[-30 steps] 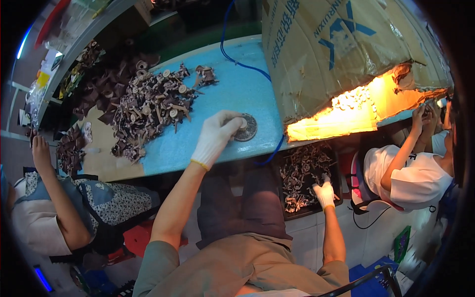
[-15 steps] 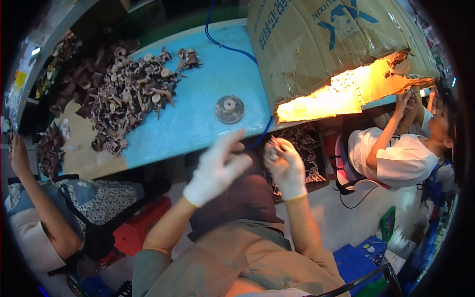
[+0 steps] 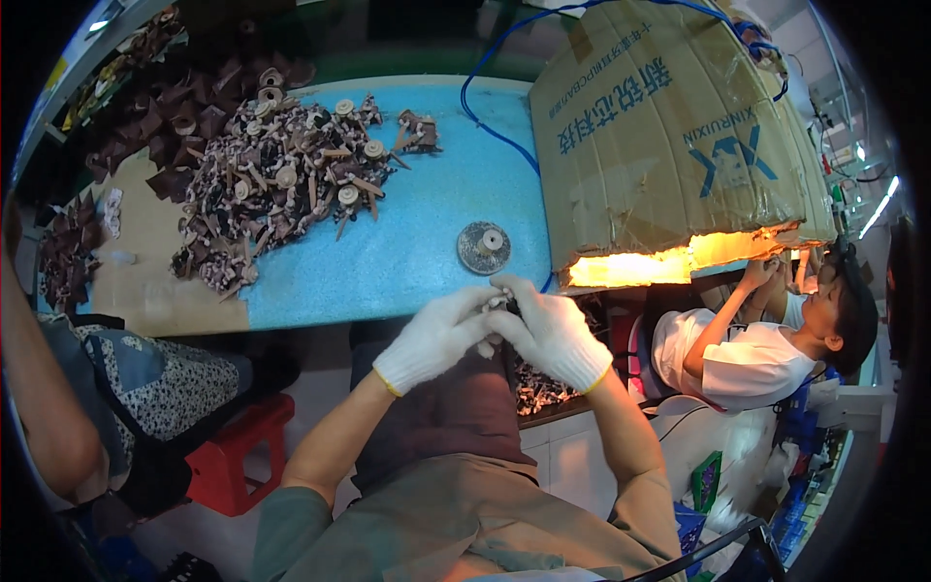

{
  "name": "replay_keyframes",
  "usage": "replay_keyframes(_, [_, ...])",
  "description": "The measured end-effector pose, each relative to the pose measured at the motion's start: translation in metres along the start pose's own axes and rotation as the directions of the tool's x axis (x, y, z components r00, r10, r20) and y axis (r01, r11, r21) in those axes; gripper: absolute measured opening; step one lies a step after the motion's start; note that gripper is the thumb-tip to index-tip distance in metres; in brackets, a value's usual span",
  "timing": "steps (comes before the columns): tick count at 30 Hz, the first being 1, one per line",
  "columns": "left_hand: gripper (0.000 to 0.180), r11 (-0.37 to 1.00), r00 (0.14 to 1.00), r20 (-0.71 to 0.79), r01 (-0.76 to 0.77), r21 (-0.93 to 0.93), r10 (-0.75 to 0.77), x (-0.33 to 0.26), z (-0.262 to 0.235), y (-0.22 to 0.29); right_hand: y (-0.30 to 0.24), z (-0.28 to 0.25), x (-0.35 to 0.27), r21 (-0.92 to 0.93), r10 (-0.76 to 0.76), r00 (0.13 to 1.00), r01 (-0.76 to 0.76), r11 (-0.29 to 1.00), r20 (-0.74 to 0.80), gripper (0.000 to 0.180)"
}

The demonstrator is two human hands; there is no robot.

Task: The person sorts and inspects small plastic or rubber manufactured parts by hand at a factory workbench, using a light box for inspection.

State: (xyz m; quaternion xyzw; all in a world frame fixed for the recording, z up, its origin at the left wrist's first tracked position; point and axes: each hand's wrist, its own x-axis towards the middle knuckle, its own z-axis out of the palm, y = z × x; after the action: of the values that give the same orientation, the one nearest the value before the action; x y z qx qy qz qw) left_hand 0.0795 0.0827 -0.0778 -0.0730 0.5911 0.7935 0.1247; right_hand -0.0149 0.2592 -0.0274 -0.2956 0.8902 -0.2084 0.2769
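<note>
Both my hands wear white gloves and meet in front of the blue table's (image 3: pixel 407 262) near edge. My left hand (image 3: pixel 436 335) and my right hand (image 3: pixel 553 330) pinch a small pale part (image 3: pixel 495 308) between their fingertips; most of it is hidden by the fingers. On the table just above my hands lies a round grey disc with a pale hub (image 3: pixel 484 246). A big heap of brown and cream small parts (image 3: pixel 281 184) covers the table's far left.
A large cardboard box (image 3: pixel 669 145) with a glowing lamp under it stands at the right. A blue cable (image 3: pixel 490 116) runs across the table. Below the table sits a bin of brown parts (image 3: pixel 538 388). One person sits at right (image 3: pixel 766 339), another at left (image 3: pixel 107 378), beside a red stool (image 3: pixel 238 466).
My left hand left the grey disc on the table and my right hand rose from the bin below; both came together at the table's edge around a small part.
</note>
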Motion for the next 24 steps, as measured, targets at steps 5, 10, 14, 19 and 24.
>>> replay_keyframes(5, [0.052,0.861,0.867,-0.398,-0.066,0.505,0.3,0.032,-0.018,0.014,-0.002,-0.016,0.049,0.168,0.02,0.917,0.051,0.984,-0.398,0.045])
replay_keyframes(10, [0.048,0.79,0.928,-0.252,-0.068,0.61,0.274,0.082,-0.028,0.005,0.009,-0.009,0.081,-0.043,-0.067,0.912,0.054,0.998,-0.406,0.045])
replay_keyframes(14, [0.044,0.802,0.947,-0.222,-0.057,0.595,0.232,0.084,-0.034,0.003,-0.018,-0.027,0.08,-0.325,-0.094,0.951,-0.006,0.946,-0.294,0.045])
replay_keyframes(19, [0.044,0.825,0.941,-0.219,-0.095,0.557,0.256,0.079,-0.036,0.001,-0.032,-0.015,0.08,-0.573,-0.078,0.966,-0.08,0.816,-0.247,0.037])
replay_keyframes(24, [0.043,0.887,0.754,-0.51,-0.459,0.043,0.415,0.086,-0.026,-0.003,-0.017,-0.016,0.086,-0.639,-0.246,0.952,0.074,0.765,-0.184,0.027])
